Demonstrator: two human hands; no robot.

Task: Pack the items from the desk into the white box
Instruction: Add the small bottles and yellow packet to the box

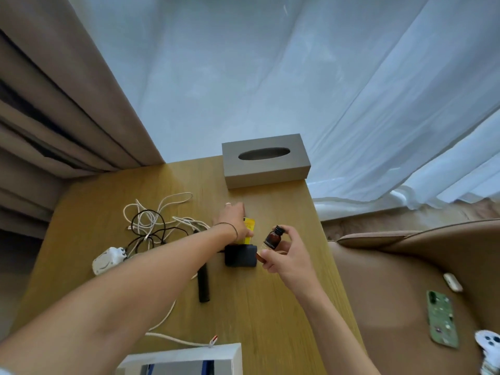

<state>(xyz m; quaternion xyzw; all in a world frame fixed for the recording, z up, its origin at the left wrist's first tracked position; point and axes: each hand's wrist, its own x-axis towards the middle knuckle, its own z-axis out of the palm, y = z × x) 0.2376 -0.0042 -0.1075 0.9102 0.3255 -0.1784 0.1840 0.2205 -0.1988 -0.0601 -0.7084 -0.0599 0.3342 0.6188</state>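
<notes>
Right now the right hand (286, 255) holds a small amber bottle (271, 240) with a black cap, its fingers (266, 259) closed round the base and cap, lifted just above the desk (270, 307). Beside them the left hand (234, 221) reaches over a yellow tube (250, 226); its fingers lie on the tube, but whether they grip it cannot be told. Just below both sets of fingers sits a dark pouch (240, 256), and a black cylinder (203, 284) lies under the left forearm. Left of the left fingers sprawl tangled cables (154, 220) and a white adapter (107, 259). Beyond the fingers stands a grey tissue box (266, 161). The white box (186, 359) is well back from both hands, at the near desk edge.
</notes>
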